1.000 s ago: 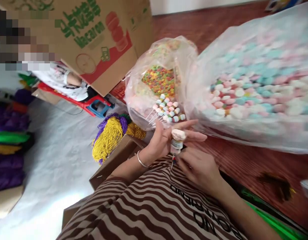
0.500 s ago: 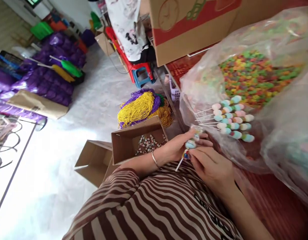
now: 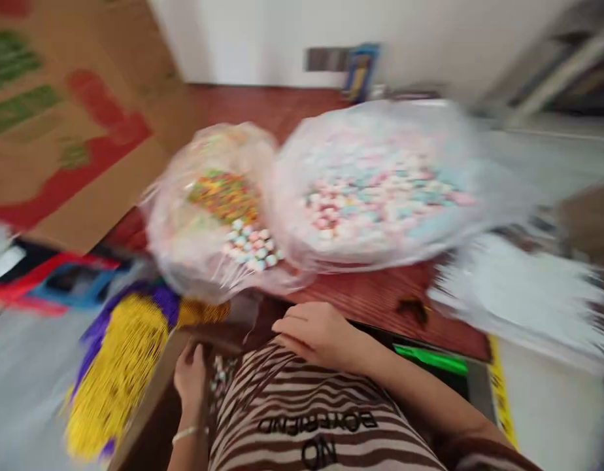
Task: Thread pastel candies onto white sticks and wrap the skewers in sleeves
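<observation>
The picture is motion-blurred. My left hand (image 3: 189, 378) is down inside an open cardboard box (image 3: 148, 402) by my lap, right beside small wrapped sweets (image 3: 218, 378); its grip is too blurred to read. My right hand (image 3: 312, 331) rests at the near edge of the red-brown table (image 3: 380, 297), fingers loosely curled with nothing in them. Beyond it lies a clear bag of small colourful candy (image 3: 218, 196) with a row of pastel lollipops on sticks (image 3: 250, 245) against it.
A bigger clear bag of pastel marshmallows (image 3: 380, 190) fills the table's middle. A pile of white sticks (image 3: 522, 301) lies at the right. Yellow and purple bead strings (image 3: 120, 366) lie at the left, a large printed carton (image 3: 61, 144) behind them. A green strip (image 3: 429, 358) runs along the table edge.
Both hands held a wrapped lollipop together; now they are apart, the left hand lowered into the box and the right left at the table edge. The view has swung right.
</observation>
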A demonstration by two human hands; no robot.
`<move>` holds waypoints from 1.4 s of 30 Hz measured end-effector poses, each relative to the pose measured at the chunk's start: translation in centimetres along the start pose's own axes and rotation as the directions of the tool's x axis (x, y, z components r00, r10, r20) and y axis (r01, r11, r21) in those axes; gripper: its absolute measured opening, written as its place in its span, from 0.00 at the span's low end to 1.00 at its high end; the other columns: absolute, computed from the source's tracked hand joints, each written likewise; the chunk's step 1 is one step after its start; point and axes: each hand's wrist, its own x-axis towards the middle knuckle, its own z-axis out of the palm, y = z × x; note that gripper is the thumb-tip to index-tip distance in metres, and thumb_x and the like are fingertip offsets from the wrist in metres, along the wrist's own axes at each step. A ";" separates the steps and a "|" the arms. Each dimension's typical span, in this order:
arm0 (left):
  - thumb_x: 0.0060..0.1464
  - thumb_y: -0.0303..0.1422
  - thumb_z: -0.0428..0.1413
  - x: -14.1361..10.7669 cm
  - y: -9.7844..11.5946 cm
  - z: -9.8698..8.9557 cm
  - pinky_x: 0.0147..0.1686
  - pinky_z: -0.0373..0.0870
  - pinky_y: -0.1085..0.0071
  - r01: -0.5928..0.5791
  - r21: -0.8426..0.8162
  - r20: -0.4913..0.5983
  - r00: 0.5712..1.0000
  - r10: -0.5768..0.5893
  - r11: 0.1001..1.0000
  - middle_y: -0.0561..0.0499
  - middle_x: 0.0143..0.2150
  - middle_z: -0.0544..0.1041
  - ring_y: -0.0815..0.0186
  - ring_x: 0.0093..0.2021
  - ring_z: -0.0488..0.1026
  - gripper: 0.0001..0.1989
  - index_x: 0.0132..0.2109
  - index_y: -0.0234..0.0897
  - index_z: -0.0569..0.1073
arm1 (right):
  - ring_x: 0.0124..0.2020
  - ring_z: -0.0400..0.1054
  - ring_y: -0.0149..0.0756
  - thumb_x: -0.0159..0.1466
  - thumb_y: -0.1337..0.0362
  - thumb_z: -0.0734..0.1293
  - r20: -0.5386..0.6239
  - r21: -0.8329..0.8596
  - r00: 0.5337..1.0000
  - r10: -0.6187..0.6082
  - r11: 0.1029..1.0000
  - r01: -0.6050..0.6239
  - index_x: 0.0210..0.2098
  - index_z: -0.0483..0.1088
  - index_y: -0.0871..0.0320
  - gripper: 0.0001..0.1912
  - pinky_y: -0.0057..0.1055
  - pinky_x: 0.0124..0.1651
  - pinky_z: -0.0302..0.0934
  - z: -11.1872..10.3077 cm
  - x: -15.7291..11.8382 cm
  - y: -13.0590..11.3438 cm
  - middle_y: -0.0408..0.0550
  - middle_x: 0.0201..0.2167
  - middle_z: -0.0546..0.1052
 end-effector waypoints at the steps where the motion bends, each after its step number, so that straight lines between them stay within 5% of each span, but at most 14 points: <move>1: 0.51 0.38 0.58 0.7 0.3 1.2 0.42 0.75 0.54 -0.041 0.003 -0.041 0.998 0.041 0.999 0.46 0.29 0.78 0.49 0.39 0.79 0.09 0.34 0.36 0.76 | 0.31 0.73 0.34 0.72 0.65 0.64 -0.041 -0.004 0.999 0.034 0.999 -0.034 0.41 0.75 0.56 0.07 0.29 0.35 0.63 -1.2 -0.6 0.0 0.46 0.31 0.79; 4: 0.55 0.41 0.58 1.4 3.6 4.7 0.39 0.77 0.60 -0.396 -0.186 0.001 0.915 0.403 0.899 0.48 0.31 0.80 0.55 0.35 0.80 0.15 0.44 0.37 0.79 | 0.33 0.74 0.33 0.74 0.64 0.62 -0.139 0.007 0.979 0.152 0.988 -0.152 0.44 0.75 0.57 0.09 0.28 0.37 0.64 -5.5 -3.5 -0.4 0.47 0.34 0.80; 7: 0.57 0.40 0.61 -0.3 8.9 6.5 0.37 0.77 0.66 -0.664 -0.331 0.023 0.705 0.709 0.671 0.51 0.32 0.81 0.61 0.31 0.79 0.15 0.49 0.38 0.80 | 0.36 0.76 0.33 0.74 0.62 0.63 -0.271 0.016 0.901 0.340 0.937 -0.349 0.45 0.77 0.55 0.10 0.28 0.40 0.66 -10.4 -7.4 -0.7 0.46 0.36 0.82; 11: 0.60 0.36 0.60 -2.8 14.9 7.7 0.36 0.76 0.69 -0.765 -0.472 0.115 0.439 0.891 0.438 0.52 0.33 0.82 0.64 0.31 0.79 0.10 0.46 0.38 0.81 | 0.33 0.76 0.36 0.70 0.64 0.67 -0.605 -0.119 0.586 0.539 0.666 -0.736 0.39 0.80 0.54 0.07 0.31 0.37 0.66 -18.0 -13.1 2.6 0.45 0.34 0.83; 15: 0.61 0.32 0.59 -4.8 17.8 9.7 0.40 0.78 0.69 -0.799 -0.553 0.128 0.201 0.971 0.238 0.52 0.36 0.84 0.64 0.34 0.81 0.07 0.44 0.39 0.81 | 0.36 0.78 0.37 0.69 0.63 0.68 -0.656 -0.300 0.248 0.713 0.055 -0.952 0.31 0.80 0.61 0.12 0.29 0.35 0.63 -24.7 -17.0 9.1 0.48 0.32 0.83; 18: 0.62 0.30 0.59 -6.6 19.0 11.0 0.39 0.79 0.72 -0.790 -0.599 0.109 0.086 0.990 0.134 0.51 0.37 0.85 0.65 0.34 0.82 0.07 0.44 0.38 0.81 | 0.46 0.76 0.30 0.78 0.60 0.50 -0.616 -0.311 0.197 0.763 -0.006 -0.950 0.44 0.78 0.71 0.29 0.28 0.49 0.64 -27.3 -17.3 14.2 0.50 0.48 0.79; 21: 0.61 0.29 0.59 -7.7 19.4 11.5 0.35 0.79 0.75 -0.785 -0.619 0.067 -0.022 0.998 0.025 0.51 0.36 0.85 0.66 0.33 0.83 0.06 0.44 0.38 0.81 | 0.52 0.74 0.42 0.72 0.57 0.67 -0.553 -0.296 0.169 0.816 -0.002 -0.955 0.58 0.71 0.59 0.19 0.46 0.54 0.72 -27.8 -16.0 18.6 0.53 0.57 0.74; 25: 0.61 0.29 0.60 -7.0 18.7 12.0 0.37 0.80 0.75 -0.822 -0.569 0.062 -0.057 0.996 -0.012 0.51 0.38 0.86 0.65 0.35 0.84 0.07 0.44 0.38 0.81 | 0.53 0.73 0.45 0.71 0.57 0.69 -0.536 -0.236 0.151 0.831 0.025 -0.972 0.59 0.70 0.60 0.20 0.47 0.54 0.72 -26.7 -14.0 22.5 0.55 0.57 0.74; 28: 0.61 0.31 0.60 -5.9 17.9 12.3 0.38 0.81 0.73 -0.839 -0.538 0.114 0.020 0.993 0.079 0.50 0.39 0.86 0.63 0.36 0.84 0.07 0.44 0.38 0.82 | 0.54 0.73 0.45 0.71 0.58 0.69 -0.572 -0.106 0.109 0.813 0.059 -0.993 0.57 0.71 0.59 0.19 0.49 0.55 0.71 -25.9 -13.4 23.4 0.55 0.57 0.75; 32: 0.62 0.36 0.59 -5.5 17.7 12.5 0.39 0.82 0.71 -0.796 -0.551 0.236 0.139 0.962 0.250 0.48 0.39 0.86 0.60 0.38 0.84 0.09 0.44 0.39 0.83 | 0.52 0.74 0.43 0.71 0.57 0.69 -0.644 0.191 -0.022 0.764 0.133 -0.973 0.57 0.72 0.58 0.18 0.46 0.53 0.72 -26.8 -13.5 22.5 0.54 0.56 0.75; 35: 0.61 0.39 0.59 -6.2 18.3 12.4 0.40 0.81 0.68 -0.722 -0.609 0.332 0.145 0.932 0.329 0.47 0.39 0.86 0.59 0.38 0.84 0.11 0.43 0.39 0.83 | 0.42 0.75 0.37 0.72 0.55 0.67 -0.708 0.429 -0.131 0.694 0.275 -0.861 0.44 0.75 0.62 0.15 0.36 0.46 0.73 -28.2 -13.7 20.2 0.49 0.42 0.80; 39: 0.59 0.46 0.61 -8.5 19.6 12.3 0.43 0.80 0.62 -0.532 -0.647 0.596 0.094 0.798 0.546 0.44 0.39 0.85 0.56 0.39 0.83 0.16 0.43 0.40 0.84 | 0.31 0.74 0.30 0.69 0.56 0.69 -0.738 0.610 -0.178 0.651 0.531 -0.588 0.33 0.70 0.58 0.13 0.27 0.38 0.73 -27.0 -12.2 14.8 0.43 0.28 0.78; 40: 0.58 0.48 0.61 -9.5 19.9 12.3 0.46 0.80 0.60 -0.444 -0.637 0.683 0.054 0.728 0.631 0.42 0.41 0.85 0.54 0.41 0.83 0.18 0.44 0.40 0.84 | 0.31 0.75 0.31 0.67 0.57 0.72 -0.728 0.638 -0.160 0.666 0.574 -0.513 0.33 0.70 0.57 0.12 0.28 0.38 0.74 -25.4 -11.4 13.2 0.43 0.28 0.79; 42: 0.54 0.50 0.65 -11.8 20.7 12.1 0.52 0.78 0.56 -0.192 -0.561 0.828 -0.132 0.546 0.805 0.40 0.50 0.84 0.51 0.49 0.82 0.24 0.52 0.41 0.83 | 0.30 0.77 0.34 0.61 0.56 0.75 -0.682 0.702 -0.091 0.726 0.615 -0.360 0.33 0.72 0.57 0.13 0.31 0.37 0.76 -20.9 -9.7 9.9 0.46 0.29 0.80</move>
